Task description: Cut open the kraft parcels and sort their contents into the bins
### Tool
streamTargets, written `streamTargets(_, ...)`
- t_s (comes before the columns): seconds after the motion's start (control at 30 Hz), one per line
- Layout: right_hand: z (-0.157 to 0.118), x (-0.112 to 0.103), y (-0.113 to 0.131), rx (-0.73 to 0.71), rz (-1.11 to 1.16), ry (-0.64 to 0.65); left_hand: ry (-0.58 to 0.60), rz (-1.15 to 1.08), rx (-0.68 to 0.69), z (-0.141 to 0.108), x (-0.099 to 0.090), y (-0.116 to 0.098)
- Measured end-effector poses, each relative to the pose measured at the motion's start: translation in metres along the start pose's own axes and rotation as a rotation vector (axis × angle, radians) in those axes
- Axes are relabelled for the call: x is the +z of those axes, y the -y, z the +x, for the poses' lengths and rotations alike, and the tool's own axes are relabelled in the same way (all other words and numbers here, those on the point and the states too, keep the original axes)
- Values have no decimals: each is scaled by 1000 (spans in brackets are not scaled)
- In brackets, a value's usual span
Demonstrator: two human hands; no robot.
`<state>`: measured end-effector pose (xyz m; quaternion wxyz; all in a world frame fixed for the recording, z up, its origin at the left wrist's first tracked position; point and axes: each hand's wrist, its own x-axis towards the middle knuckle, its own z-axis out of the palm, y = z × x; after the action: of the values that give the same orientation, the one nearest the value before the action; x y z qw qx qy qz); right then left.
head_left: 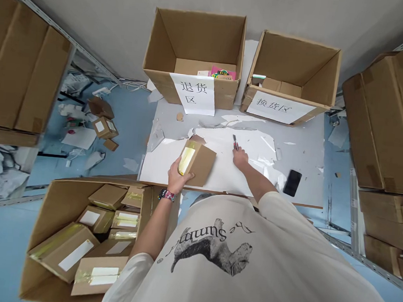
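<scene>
**Cream T-shirt [214, 251] over the table: carton gripped, knife raised**

Large open cartons dominate the view. A carton [55, 204] packed with taped parcels is set against the near table edge, on the left of the view. Two more open cartons stand at the far edge of the grey table [307, 151], and they are labelled by paper signs: returns area [192, 94] and exchange area [279, 108]. Torn white sheet [221, 171] is spread over the tabletop, with scraps scattered across it.

On that sheet, a small cardboard carton [196, 162] is held from beneath and the side by the left hand [180, 177], its fingers curled around the edge. The right hand [240, 158] is closed on a utility knife [235, 142], and its tip is pointed away from the body.

Danger is concentrated in the short gap between blade and carton: a slip could see the left fingers nicked if the knife is brought in too close to them. The carton could be dropped if the grip loosens, and a black smartphone [292, 183] lying near the right forearm could be knocked by a careless sweep.
</scene>
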<state>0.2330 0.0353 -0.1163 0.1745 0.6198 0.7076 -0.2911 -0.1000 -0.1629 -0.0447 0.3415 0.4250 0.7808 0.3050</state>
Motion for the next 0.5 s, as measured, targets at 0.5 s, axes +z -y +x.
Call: streamTargets(0.5,-70,19,-44,83,1043,-240,594,167,555,40,101,-69)
